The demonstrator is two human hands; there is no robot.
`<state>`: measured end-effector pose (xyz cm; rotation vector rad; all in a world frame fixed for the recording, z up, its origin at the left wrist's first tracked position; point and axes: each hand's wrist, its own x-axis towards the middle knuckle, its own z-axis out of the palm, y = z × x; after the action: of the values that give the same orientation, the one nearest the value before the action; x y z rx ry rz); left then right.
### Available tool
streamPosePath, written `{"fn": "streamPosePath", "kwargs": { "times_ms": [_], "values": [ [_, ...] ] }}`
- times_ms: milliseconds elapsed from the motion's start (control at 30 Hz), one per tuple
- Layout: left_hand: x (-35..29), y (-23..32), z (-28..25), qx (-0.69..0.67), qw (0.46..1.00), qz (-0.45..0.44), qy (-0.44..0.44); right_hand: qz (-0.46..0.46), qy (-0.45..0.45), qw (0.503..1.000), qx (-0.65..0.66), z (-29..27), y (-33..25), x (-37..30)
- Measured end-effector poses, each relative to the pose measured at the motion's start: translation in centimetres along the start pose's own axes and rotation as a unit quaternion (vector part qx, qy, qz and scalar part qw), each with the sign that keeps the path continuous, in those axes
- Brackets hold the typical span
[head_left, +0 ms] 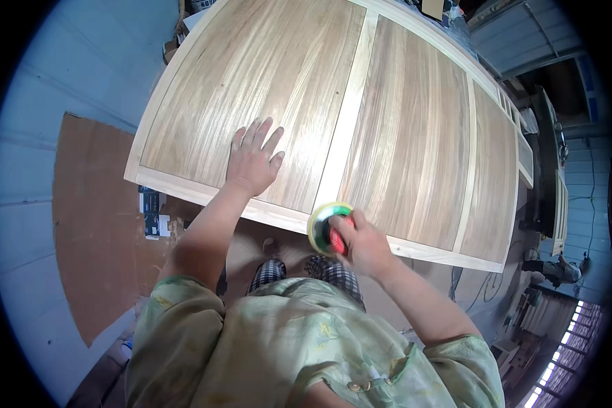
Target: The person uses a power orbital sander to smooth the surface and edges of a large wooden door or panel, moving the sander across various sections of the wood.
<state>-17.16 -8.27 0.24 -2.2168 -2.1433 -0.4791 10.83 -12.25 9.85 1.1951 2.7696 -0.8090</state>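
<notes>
A flat brown cardboard sheet (95, 224) is spread on the pale blue-grey floor (27, 170). A small black-and-white box (153, 212) lies at the cardboard's right edge. Black cables (486, 285) trail well right of it.

A small dark package (151, 209) with white patches was seen lying on the floor beside the brown cardboard sheet (95, 224).

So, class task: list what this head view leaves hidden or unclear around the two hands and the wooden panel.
- Tool body: covered by the right hand; only the round pad and some red show.
- Wooden panel far end: cut off by the top edge.
- Panel surface under the left hand: hidden by the palm.
- Floor items: too small.
</notes>
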Motion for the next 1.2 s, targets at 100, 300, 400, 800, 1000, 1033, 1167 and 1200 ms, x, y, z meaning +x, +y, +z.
{"fn": "streamPosePath", "kwargs": {
  "times_ms": [100,300,400,800,1000,1033,1167,1200],
  "values": [
    [1.7,0.5,0.3,0.001,0.999,-0.004,-0.04,0.101,0.073,0.992,-0.027,-2.6,2.4,7.1],
    [6.5,-2.6,0.0,0.012,0.996,-0.007,-0.094,0.079,0.063,0.995,-0.017,-3.9,3.0,10.5],
    [8.9,-3.1,1.1,0.003,0.999,-0.012,-0.034,-0.003,-0.001,1.0,0.003,-2.7,2.2,7.4],
    [10.7,-2.4,1.6,-0.036,0.999,-0.01,0.026,0.15,0.158,0.971,-0.098,-18.4,24.1,36.3],
    [12.0,-3.9,3.0,-0.039,0.997,0.033,0.051,0.1,0.116,0.988,-0.007,-13.7,16.0,27.3],
    [13.2,-4.1,3.0,-0.043,0.998,0.033,0.041,0.113,0.101,0.988,0.015,-11.7,13.4,24.7],
    [17.8,-4.3,3.7,-0.055,0.997,0.052,0.03,0.012,-0.002,1.0,-0.016,-6.8,6.2,13.1],
    [18.6,-4.2,4.2,-0.048,0.997,0.05,0.021,-0.005,-0.027,0.999,-0.027,-6.3,5.8,12.5]
  ]
}}
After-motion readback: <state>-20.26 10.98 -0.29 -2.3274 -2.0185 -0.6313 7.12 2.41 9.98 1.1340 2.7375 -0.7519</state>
